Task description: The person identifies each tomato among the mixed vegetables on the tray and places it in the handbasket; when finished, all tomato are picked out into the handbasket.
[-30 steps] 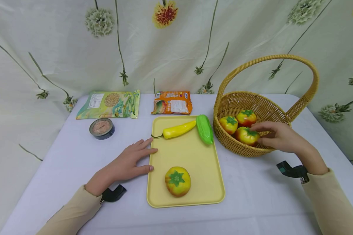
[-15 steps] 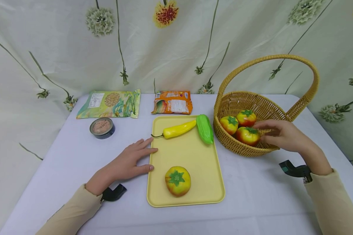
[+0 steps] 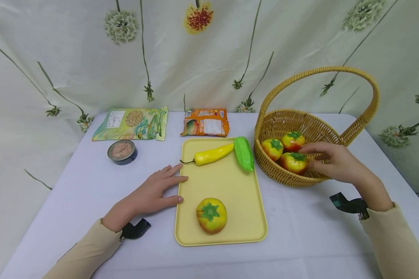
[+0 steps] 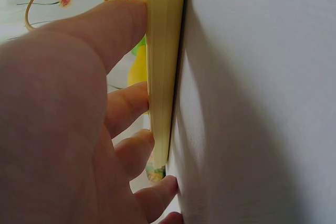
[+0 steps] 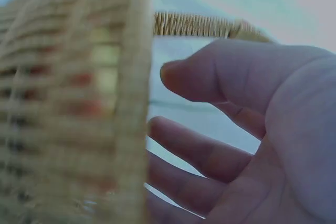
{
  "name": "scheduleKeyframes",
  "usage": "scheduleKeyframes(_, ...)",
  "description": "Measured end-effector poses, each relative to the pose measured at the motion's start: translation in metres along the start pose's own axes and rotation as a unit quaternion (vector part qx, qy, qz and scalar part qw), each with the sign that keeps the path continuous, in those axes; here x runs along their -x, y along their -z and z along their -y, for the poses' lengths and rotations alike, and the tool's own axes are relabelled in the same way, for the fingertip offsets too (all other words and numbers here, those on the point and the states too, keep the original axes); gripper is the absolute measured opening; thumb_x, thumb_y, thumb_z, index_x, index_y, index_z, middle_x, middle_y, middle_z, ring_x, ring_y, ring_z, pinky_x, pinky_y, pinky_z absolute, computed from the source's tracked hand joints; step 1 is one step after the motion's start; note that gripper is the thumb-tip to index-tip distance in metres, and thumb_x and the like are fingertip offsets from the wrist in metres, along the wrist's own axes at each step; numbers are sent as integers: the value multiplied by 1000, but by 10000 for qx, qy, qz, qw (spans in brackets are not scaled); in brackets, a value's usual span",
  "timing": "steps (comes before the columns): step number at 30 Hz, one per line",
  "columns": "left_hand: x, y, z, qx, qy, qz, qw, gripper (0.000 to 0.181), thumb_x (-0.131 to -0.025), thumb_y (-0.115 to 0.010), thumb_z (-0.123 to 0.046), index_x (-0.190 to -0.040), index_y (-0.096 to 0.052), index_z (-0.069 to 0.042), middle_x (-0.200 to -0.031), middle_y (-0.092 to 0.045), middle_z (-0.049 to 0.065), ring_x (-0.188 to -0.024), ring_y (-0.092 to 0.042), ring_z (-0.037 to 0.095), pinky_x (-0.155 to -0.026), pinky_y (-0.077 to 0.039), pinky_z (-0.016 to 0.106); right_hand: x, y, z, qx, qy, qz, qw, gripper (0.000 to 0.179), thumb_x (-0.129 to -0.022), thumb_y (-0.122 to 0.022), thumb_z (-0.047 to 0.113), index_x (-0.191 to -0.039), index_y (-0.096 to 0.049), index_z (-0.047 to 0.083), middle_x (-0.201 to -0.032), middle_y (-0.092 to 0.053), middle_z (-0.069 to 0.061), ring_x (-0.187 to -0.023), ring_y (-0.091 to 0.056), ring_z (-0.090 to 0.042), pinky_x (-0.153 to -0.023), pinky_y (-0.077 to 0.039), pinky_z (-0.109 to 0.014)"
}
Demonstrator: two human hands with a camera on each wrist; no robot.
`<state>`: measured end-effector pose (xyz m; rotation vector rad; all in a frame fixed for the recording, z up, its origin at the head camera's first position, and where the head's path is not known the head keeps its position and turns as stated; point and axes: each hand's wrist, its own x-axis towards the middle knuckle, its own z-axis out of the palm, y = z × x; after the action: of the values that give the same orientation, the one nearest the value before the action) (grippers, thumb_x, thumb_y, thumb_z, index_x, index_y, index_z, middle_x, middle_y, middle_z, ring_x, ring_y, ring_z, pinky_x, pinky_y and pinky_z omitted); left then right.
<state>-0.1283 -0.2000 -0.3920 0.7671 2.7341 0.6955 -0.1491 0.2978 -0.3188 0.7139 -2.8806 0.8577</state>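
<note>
Clearly, left hand (image 3: pixel 156 192) touches tray (image 3: pixel 242 205), right hand (image 3: pixel 336 162) overhangs basket (image 3: pixel 272 171), both relaxed; orange packet label (image 3: pixel 213 126) illegible.

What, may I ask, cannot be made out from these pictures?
Left hand, left wrist view: lowest finger mostly cut off by the bottom edge.
Right hand, right wrist view: lower fingertips hidden behind the basket.
Fruits in the basket, right wrist view: blurred, screened by the weave.
Orange packet, head view: print too small to read.

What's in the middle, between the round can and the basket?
In the head view, the yellow tray lies between the can and the basket, with a yellow pepper on it and a green vegetable at its right edge.
</note>
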Motion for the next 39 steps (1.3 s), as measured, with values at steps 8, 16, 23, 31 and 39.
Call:
scheduleKeyframes(8, 0, -2, 3, -8, -15, -18, 10000, 60, -93, -71, -44, -145, -58, -18, -168, -31, 11, -153, -24, 49, -120, -24, 71, -19, -12, 38, 335, 992, -176, 9943, 35, -81, -77, -3, -113, -76, 10, -121, -74, -12, -108, -70, -32, -87, -60, -51)
scheduleKeyframes(16, 0, -1, 2, 6, -21, 1, 10000, 60, -93, -72, -43, -145, -58, -18, -168, -31, 11, -154, -24, 49, -120, -23, 72, -44, -31, 70, 28, 1473, 503, 9878, 34, -87, -73, 0, -119, -74, 10, -130, -71, -12, -120, -66, -29, -91, -59, -49)
scheduleKeyframes(23, 0, -1, 1, 19, -14, -2, 10000, 60, -93, -72, -43, -145, -58, -18, -168, -31, 11, -154, -24, 49, -120, -22, 72, -57, -56, 99, -265, 1934, 1121, 9743, 31, -88, -72, 4, -118, -74, 13, -131, -70, -12, -125, -64, -30, -101, -55, -50)
scheduleKeyframes(31, 0, -2, 1, 26, -8, 16, 10000, 60, -93, -71, -44, -145, -58, -18, -168, -31, 11, -154, -23, 49, -120, -22, 72, -62, -77, 122, -542, 2362, 1838, 9526, 32, -90, -70, 10, -122, -72, 13, -136, -66, -12, -126, -62, -27, -103, -54, -45)
scheduleKeyframes(39, 1, 0, 0, 0, -10, 5, 10000, 60, -93, -71, -44, -145, -58, -18, -168, -31, 11, -153, -24, 50, -120, -22, 73, -58, -96, 134, -885, 2473, 2433, 9337, 37, -91, -67, 10, -127, -70, 16, -144, -60, -13, -135, -56, -27, -112, -48, -47)
